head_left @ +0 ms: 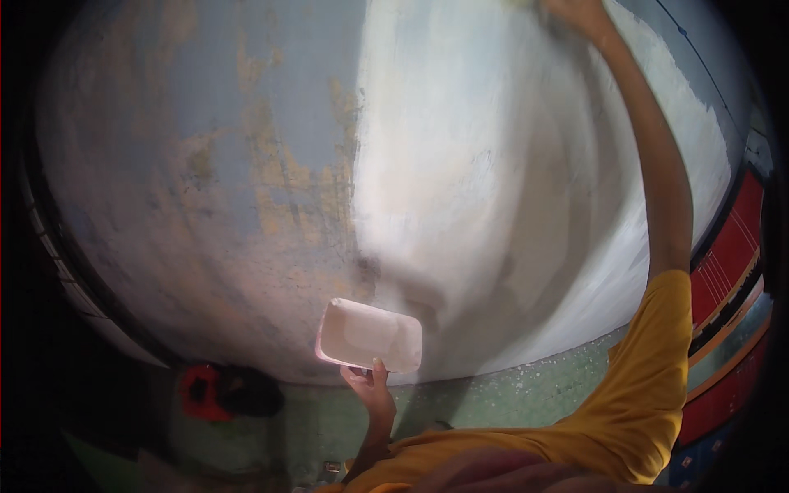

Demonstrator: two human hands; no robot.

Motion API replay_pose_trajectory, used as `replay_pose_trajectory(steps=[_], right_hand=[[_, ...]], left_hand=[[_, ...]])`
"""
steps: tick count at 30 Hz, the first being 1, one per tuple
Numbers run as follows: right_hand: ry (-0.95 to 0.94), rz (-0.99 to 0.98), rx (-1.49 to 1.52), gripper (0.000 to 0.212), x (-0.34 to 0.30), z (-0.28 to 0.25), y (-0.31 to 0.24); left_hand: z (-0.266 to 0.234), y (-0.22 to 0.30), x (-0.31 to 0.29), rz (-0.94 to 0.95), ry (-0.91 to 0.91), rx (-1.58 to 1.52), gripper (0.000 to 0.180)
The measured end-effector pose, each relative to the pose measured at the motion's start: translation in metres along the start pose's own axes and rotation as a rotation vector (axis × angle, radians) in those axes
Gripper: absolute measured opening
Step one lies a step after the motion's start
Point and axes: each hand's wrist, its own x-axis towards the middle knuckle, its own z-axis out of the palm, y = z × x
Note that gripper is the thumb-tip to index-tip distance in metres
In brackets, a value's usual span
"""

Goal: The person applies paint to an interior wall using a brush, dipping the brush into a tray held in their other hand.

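Observation:
My left hand [374, 390] grips the lower rim of a shallow rectangular tray [382, 335], pale pinkish white, with its thumb over the edge. The tray is tilted so its inside shows, with a whitish coating in it. Stretched far up, my right hand [578, 15] is against the wall [444, 123] at the top edge of the view. Its fingers look closed, but they are blurred and partly cut off, so what they hold cannot be made out. White paint covers the wall's right part; the left part is patchy grey-blue with tan stains.
A green speckled floor [526, 394] runs along the wall's foot. At lower left lies a red and black object [205, 393]. Red furniture with orange edges [723, 361] stands at the right. A dark cord [699, 49] hangs at upper right.

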Motion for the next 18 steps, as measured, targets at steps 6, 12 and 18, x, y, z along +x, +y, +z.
replay_pose_trajectory(steps=[6, 12, 18], right_hand=[[0.173, -0.27, -0.184, 0.034, -0.032, 0.04, 0.028], [-0.157, -0.59, 0.3, 0.04, -0.212, 0.079, -0.071], [-0.217, -0.183, 0.226, 0.031, -0.105, 0.048, -0.009]], left_hand=[[-0.008, -0.007, 0.002, 0.031, -0.032, 0.038, 0.054], [-0.01, -0.008, 0.004, 0.032, -0.053, 0.013, 0.05], [-0.002, 0.005, -0.003, -0.025, -0.078, -0.063, 0.055]])
